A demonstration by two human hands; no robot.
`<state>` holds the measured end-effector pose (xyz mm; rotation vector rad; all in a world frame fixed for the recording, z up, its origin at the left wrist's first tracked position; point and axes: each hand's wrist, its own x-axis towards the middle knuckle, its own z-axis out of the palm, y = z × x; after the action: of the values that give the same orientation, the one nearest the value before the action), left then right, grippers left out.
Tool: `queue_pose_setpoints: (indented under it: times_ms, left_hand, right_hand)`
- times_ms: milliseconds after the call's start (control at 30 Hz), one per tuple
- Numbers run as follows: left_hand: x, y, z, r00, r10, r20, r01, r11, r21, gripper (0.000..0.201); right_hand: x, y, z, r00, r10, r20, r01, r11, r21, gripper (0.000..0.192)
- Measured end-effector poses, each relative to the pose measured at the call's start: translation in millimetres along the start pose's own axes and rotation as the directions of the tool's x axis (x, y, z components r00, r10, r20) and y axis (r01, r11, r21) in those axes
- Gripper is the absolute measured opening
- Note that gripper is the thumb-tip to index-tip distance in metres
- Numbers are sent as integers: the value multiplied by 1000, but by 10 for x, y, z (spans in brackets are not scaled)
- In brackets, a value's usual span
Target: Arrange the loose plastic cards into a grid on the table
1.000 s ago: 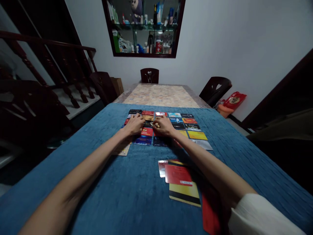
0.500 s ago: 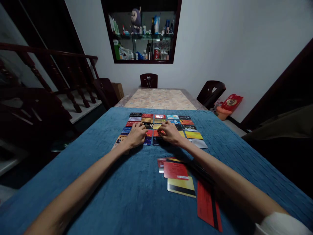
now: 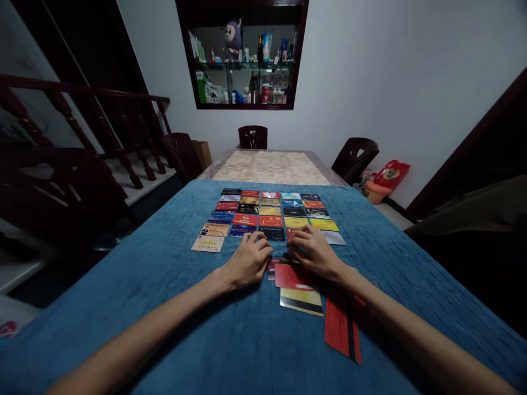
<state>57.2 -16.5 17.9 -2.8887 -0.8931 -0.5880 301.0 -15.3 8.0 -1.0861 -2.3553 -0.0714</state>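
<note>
A grid of several coloured plastic cards lies in neat rows on the blue cloth over the table. Nearer to me is a loose pile: a red card, a yellow card with a black stripe and a long red card. My left hand rests palm down at the pile's left edge, fingers curled on the cloth. My right hand lies flat just above the pile, fingertips near the grid's front row. Whether either hand pinches a card is hidden.
Beyond the cloth the marble table top runs to the far wall. Dark wooden chairs stand at the far end, right and left. A stair railing is on the left, a wall cabinet above, a red bag by the wall.
Both hands have pulled back toward me, from the middle of the card grid to the loose pile. The grid cards they covered now show.
</note>
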Motion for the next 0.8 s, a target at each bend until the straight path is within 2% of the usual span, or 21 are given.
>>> queue_pose_setpoints:
  times_ms: [167,333,600,800]
  left_hand:
    - [-54,200,36,1000,12,-17,-14,989,-149,19]
    - [-89,273,50,1000,7,-17,-11,965,-263,23]
    - [-130,257,62,999,43,18,-37,963,-267,28]
    - [-141,230,38,996,85,39,-73,969,-237,28]
  right_hand:
    - [-222,-72,-104,1000,13,-23,-12,998,62,15]
    - [-346,-144,-153,999,21,-25,-18,992,124,17]
    - [-447,-281,-243,984,-17,177,0,995,98,20]
    - [-451,-328,-270,976,-16,215,-4,996,93,23]
